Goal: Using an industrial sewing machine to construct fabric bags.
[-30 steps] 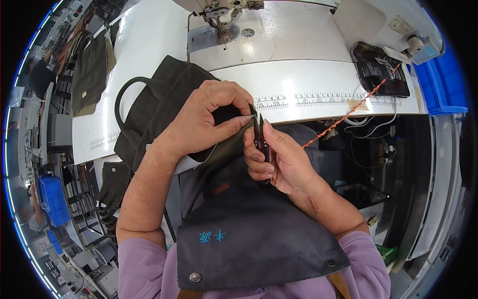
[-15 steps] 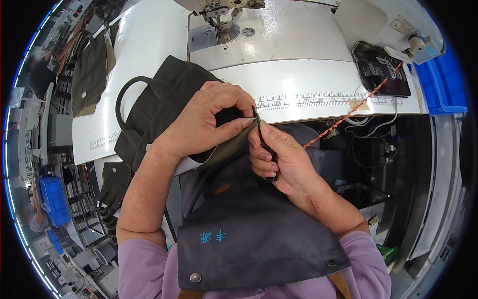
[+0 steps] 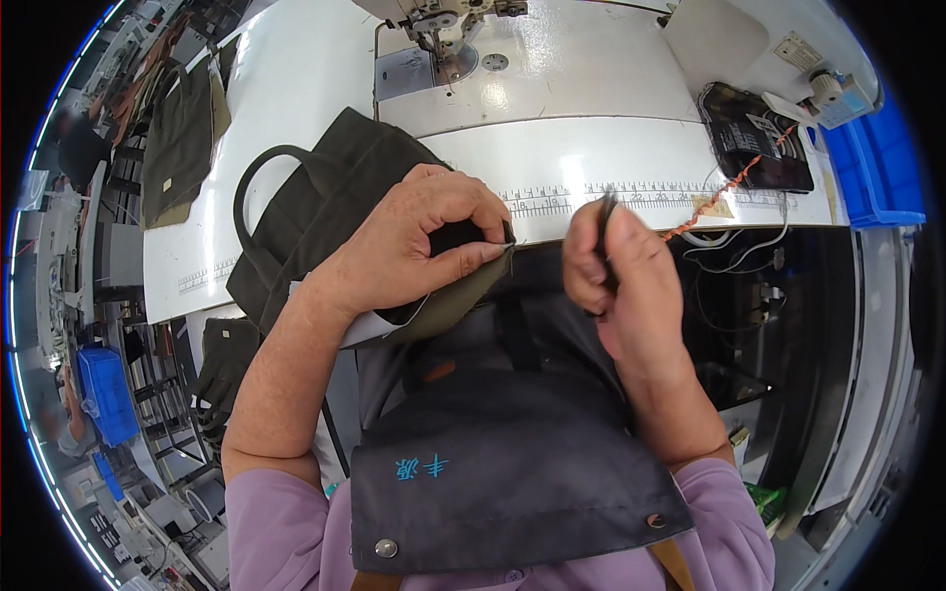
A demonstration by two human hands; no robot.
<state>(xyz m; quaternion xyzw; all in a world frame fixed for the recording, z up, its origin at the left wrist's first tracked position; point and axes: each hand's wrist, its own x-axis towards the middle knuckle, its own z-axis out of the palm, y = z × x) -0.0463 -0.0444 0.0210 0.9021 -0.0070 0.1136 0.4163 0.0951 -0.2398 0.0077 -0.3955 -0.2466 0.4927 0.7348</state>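
Left hand [image 3: 414, 251] is pinching the edge of a dark olive fabric bag [image 3: 325, 212] that lies on the near left part of the white sewing table [image 3: 296, 89]. Right hand [image 3: 621, 271] is closed around a small dark tool [image 3: 605, 212], probably thread snips, just right of the pinched edge. Sewing machine [image 3: 463, 30] sits at the far side.

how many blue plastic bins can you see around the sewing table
2: one blue bin at the right end of the white sewing table, beside the black device, and a second blue bin on the floor area far left. More may be hidden beyond the picture's rim.
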